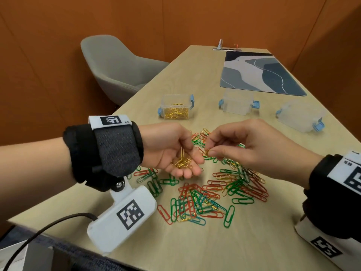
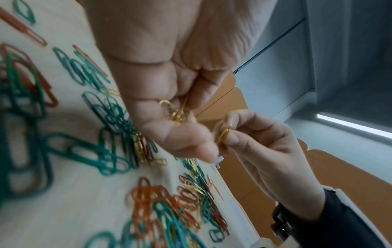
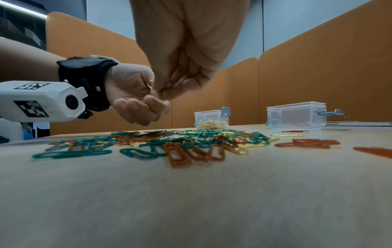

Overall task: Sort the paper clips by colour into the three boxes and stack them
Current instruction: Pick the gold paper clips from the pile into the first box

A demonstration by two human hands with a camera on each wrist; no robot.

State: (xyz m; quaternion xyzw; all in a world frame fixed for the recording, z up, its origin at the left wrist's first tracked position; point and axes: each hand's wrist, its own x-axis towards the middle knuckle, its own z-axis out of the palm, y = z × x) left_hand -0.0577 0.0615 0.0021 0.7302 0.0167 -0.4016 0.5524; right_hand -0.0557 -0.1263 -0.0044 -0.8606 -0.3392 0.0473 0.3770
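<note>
Wire clips (image 1: 203, 194), red, green and gold, lie heaped on wood-grain table (image 1: 244, 241). Left hand (image 1: 172, 151) palm-up above them, fingers cupped around thin gold clips (image 1: 182, 162); wristband reads "LS". Right hand (image 1: 242, 147) hangs beside it, thumb and forefinger pinching one gold clip (image 1: 207, 152). Behind: clear plastic box (image 1: 176, 107), blue latches, gold clips inside; two other boxes (image 1: 237, 104).

gold clips (image 1: 182, 161); orange wall (image 1: 48, 55)

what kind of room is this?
Likely an office meeting booth: long pale wooden table, grey shell chair beside it, orange padded partition walls around, and a blue-grey patterned desk mat.
</note>
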